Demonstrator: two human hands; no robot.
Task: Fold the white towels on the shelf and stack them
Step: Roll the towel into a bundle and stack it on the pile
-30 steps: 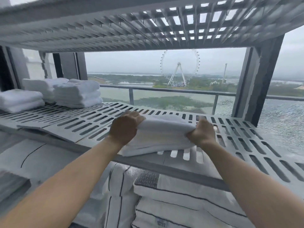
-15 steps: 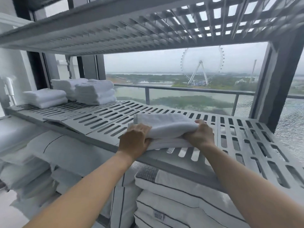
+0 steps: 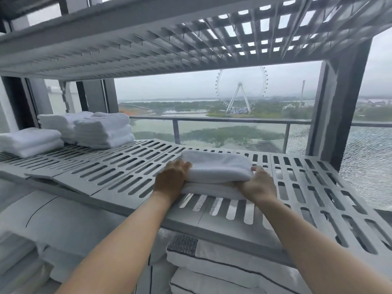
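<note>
Both hands, left hand [image 3: 172,180] and right hand [image 3: 257,185], grip folded towel [image 3: 216,166] ends, arms outstretched.

Folded white towel [image 3: 216,172] flat on slatted grey shelf [image 3: 118,175], near front edge. Left hand [image 3: 172,181] clasped on towel's left end, right hand [image 3: 257,185] clasped on its right end, fingers tucked around the fold. Three stacks of folded towels [image 3: 104,132] well apart to towel's left, further back. Striped pillows [image 3: 214,262] below shelf, under the towel.
</note>
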